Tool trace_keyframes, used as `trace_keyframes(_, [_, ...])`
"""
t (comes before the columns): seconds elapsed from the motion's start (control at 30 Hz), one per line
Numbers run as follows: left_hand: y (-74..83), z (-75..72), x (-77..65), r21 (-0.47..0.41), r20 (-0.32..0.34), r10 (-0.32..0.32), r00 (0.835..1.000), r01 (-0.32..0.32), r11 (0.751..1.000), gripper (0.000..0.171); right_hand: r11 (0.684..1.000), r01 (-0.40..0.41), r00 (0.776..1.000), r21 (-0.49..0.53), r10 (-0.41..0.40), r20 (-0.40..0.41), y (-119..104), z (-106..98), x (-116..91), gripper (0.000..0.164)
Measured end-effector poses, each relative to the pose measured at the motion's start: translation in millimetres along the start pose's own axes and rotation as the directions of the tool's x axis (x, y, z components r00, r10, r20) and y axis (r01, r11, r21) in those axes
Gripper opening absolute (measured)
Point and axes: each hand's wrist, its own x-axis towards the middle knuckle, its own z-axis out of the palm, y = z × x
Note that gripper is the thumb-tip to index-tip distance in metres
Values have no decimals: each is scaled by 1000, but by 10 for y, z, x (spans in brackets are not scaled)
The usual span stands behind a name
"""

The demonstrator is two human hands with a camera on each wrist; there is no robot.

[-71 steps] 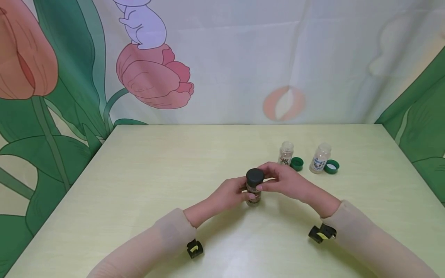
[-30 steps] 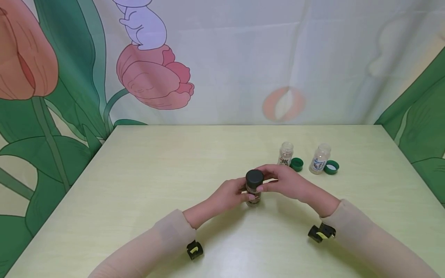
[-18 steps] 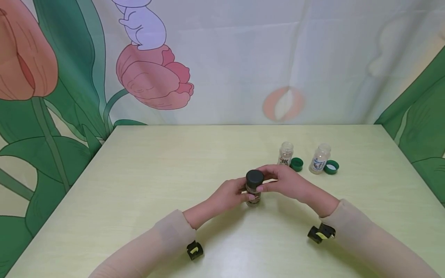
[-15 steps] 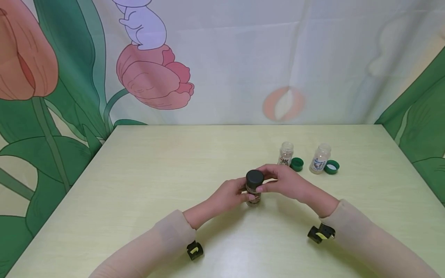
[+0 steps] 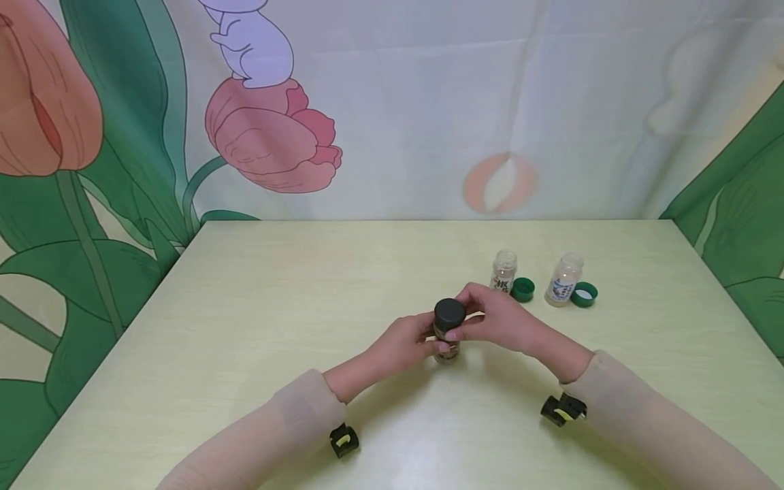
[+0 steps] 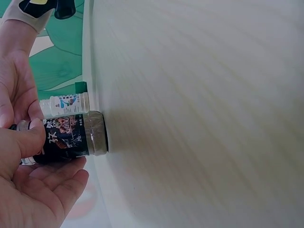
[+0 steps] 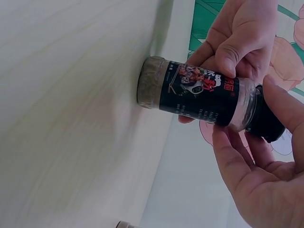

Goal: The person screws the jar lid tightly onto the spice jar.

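Since half a second ago, the right hand (image 5: 505, 323) has shifted a little, its thumb now lower and farther left against the one black cap (image 5: 450, 312), while the left hand (image 5: 398, 347) and the seasoning jar (image 7: 199, 92) stay where they were. Both hands are on this single capped jar, which stands upright on the table (image 5: 294, 286), about midway between its left and right edges and well apart from its far edge. Thumb and fingers of the left hand curl round the jar's body; the right hand, partly closed, pinches the cap between thumb and fingers. One black label wraps the jar, with brown contents visible below it. Three jars are in view altogether: toward the table's far right corner stand two uncapped clear ones, a lettered jar (image 5: 503, 272) and a blue-labelled jar (image 5: 562, 284). Two green caps lie there, one at each jar's right side: the first cap (image 5: 523, 290) and the white-lined cap (image 5: 584, 295). Two beige sleeves cover the arms, and two small black wrist cameras hang below them, one per wrist.
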Motion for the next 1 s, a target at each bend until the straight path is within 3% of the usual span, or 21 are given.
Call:
trace_keyframes(0.17, [11, 5, 12, 7, -7, 5, 1000, -5, 1000, 31, 1000, 6, 1000, -23, -6, 6, -14, -9, 6, 37])
trace_keyframes(0.37, [27, 8, 8, -3, -8, -17, 1000, 17, 1000, 31, 997, 73, 981, -14, -69, 180, -18, -139, -17, 62])
trace_keyframes(0.47, [22, 15, 6, -15, -10, -26, 1000, 26, 1000, 30, 996, 93, 971, -3, -90, 223, -23, -169, -17, 60])
trace_keyframes(0.63, [19, 27, 11, -44, 0, -47, 999, 47, 998, 32, 993, 99, 978, -58, -86, 192, -12, -151, -23, 47])
trace_keyframes(1.0, [13, 29, 5, -53, -8, -57, 998, 56, 997, 34, 993, 94, 989, -75, -85, 121, -46, -83, -40, 39])
